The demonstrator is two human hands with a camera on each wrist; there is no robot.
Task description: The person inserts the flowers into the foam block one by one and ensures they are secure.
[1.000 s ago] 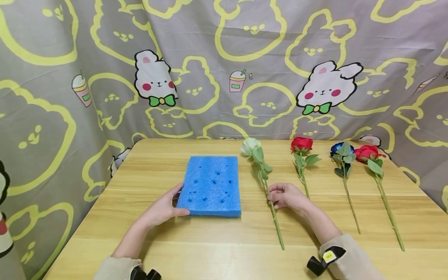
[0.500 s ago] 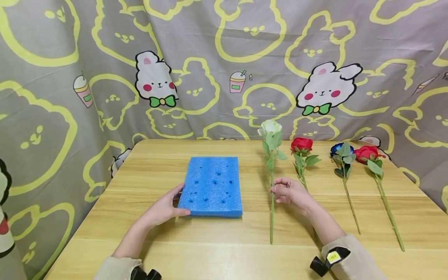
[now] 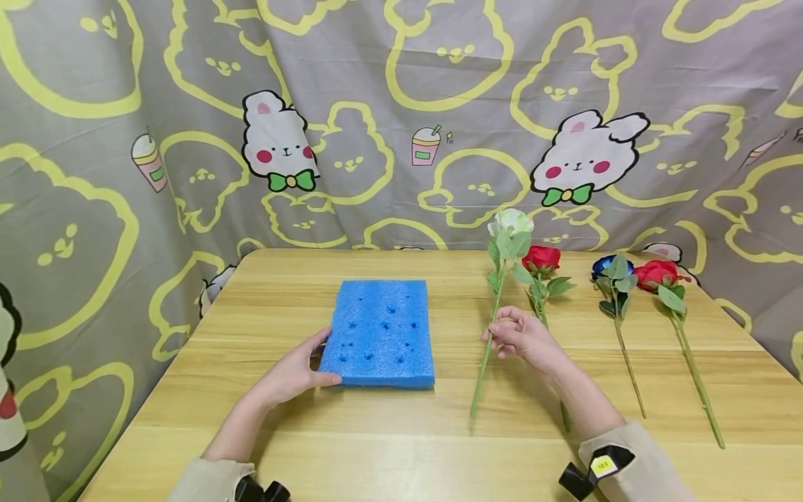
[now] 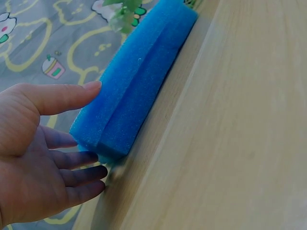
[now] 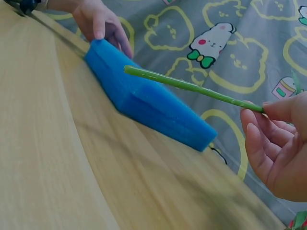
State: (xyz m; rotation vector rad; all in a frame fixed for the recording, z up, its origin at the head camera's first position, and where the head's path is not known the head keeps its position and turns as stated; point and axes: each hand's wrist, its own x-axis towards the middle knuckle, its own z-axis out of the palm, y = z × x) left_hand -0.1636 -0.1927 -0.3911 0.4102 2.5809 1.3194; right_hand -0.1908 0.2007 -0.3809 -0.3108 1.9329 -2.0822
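A blue foam block [image 3: 376, 335] with several small holes lies flat on the table. At its front left corner is my left hand [image 3: 291, 375]; in the left wrist view the thumb of this hand [image 4: 43, 153] touches the foam [image 4: 139, 81] and its fingers extend loosely beside the end. Right of the block, my right hand [image 3: 525, 341] pinches the stem of a white rose [image 3: 511, 223] between thumb and fingers. The bloom is up, and the stem slants down to the left. In the right wrist view, the cut end of the green stem [image 5: 187, 86] points toward the block.
Behind and right of my right hand lies a red rose [image 3: 541, 259], its stem partly under my forearm. Further right are a blue rose [image 3: 613, 268] and another red rose [image 3: 659, 275]. A patterned grey curtain [image 3: 376, 63] hangs behind the wooden table [image 3: 351, 446].
The white rose has been raised from its slanted position on the table and moved right, its lower end swinging left. My left hand and the block have hardly moved.
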